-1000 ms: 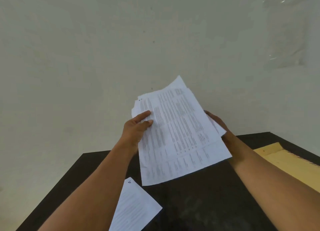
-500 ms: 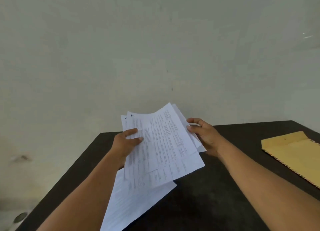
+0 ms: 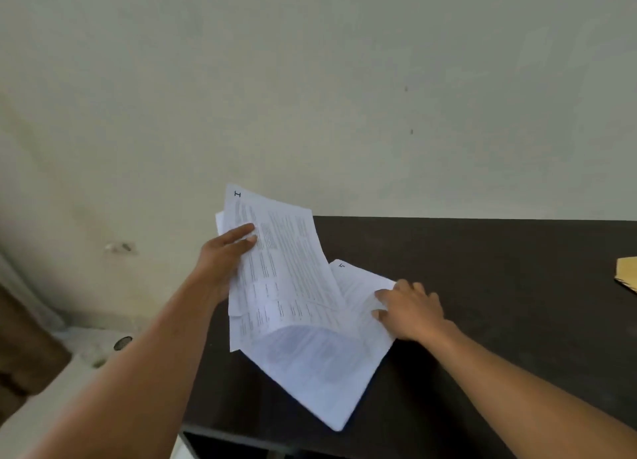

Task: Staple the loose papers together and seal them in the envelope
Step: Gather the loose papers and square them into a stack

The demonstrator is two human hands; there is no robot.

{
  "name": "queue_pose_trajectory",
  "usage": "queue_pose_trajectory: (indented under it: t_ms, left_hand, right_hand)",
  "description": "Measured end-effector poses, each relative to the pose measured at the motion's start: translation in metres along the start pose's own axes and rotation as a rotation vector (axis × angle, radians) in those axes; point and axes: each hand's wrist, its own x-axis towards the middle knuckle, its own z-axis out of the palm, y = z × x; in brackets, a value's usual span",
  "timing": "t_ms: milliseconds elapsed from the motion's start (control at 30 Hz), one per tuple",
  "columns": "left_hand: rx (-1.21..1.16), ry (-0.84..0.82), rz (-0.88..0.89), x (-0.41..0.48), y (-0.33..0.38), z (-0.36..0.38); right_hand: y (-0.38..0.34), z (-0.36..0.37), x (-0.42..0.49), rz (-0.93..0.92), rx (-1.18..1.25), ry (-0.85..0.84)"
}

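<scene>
The fingers (image 3: 249, 240) and thumb of the left hand (image 3: 224, 265) pinch the left edge of a fanned sheaf of printed papers (image 3: 286, 272). The sheaf is held tilted at the middle of the frame, with its lower edge meeting another loose sheet (image 3: 320, 372) that lies on the dark worktop (image 3: 499, 286). The right hand (image 3: 413, 312) rests on that sheet's right edge with its fingers spread and nearly straight, and the yellow envelope (image 3: 628, 274) lies well apart at the right edge of the frame, only its corner showing.
</scene>
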Motion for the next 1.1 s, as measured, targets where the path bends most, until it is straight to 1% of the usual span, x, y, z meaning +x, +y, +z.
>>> queue_pose_trajectory:
  t_ms: [33,133,233,300,400,533,600,633,667,733,800,867,900,933,1000,1033,1100]
  left_hand:
    - [-0.011,-0.020,-0.017,0.000,-0.002,0.004]
    - [-0.055,-0.089,-0.052,-0.003,-0.008,0.022]
    - [-0.101,-0.159,-0.093,-0.004,-0.014,0.046]
    - [-0.121,-0.213,-0.114,-0.005,-0.012,0.064]
    - [-0.130,-0.288,-0.115,-0.010,-0.005,0.087]
    - [-0.160,-0.340,-0.078,-0.015,0.010,0.107]
    - [-0.188,-0.367,-0.059,-0.019,0.020,0.114]
    - [-0.205,-0.388,-0.053,-0.021,0.026,0.117]
    - [-0.223,-0.408,-0.050,-0.022,0.032,0.121]
    - [-0.266,-0.442,-0.033,-0.024,0.042,0.128]
    - [-0.316,-0.479,-0.003,-0.025,0.051,0.135]
    - [-0.317,-0.517,0.001,-0.027,0.055,0.143]
    - [-0.266,-0.518,0.009,-0.028,0.054,0.146]
    - [-0.163,-0.495,0.033,-0.028,0.049,0.148]
    - [0.103,-0.427,0.083,-0.026,0.030,0.147]
    - [0.202,-0.391,0.089,-0.023,0.018,0.147]
    - [0.272,-0.321,0.053,-0.019,-0.006,0.146]
  right_hand:
    - [0.014,-0.003,0.003,0.036,0.004,0.009]
    - [0.048,-0.009,0.003,0.186,-0.030,0.105]
    - [0.058,-0.004,-0.003,0.283,-0.001,0.030]
    - [0.057,-0.002,-0.007,0.279,-0.007,0.022]
    - [0.055,0.000,-0.005,0.271,0.042,0.085]
    - [0.046,0.011,-0.007,0.238,0.163,0.265]
    - [0.044,0.017,-0.008,0.205,0.182,0.334]
    - [0.046,0.020,-0.007,0.176,0.235,0.363]
    - [0.047,0.022,-0.005,0.145,0.342,0.399]
    - [0.055,0.023,-0.001,0.105,0.622,0.442]
    - [0.065,0.014,0.005,0.092,0.841,0.429]
    - [0.076,-0.003,0.006,0.094,1.078,0.404]
    - [0.082,-0.014,0.004,0.083,1.218,0.408]
    - [0.087,-0.026,0.001,0.076,1.354,0.418]
    - [0.093,-0.047,-0.005,0.151,1.567,0.405]
    - [0.096,-0.055,-0.007,0.168,1.606,0.397]
    - [0.101,-0.064,-0.007,0.135,1.630,0.386]
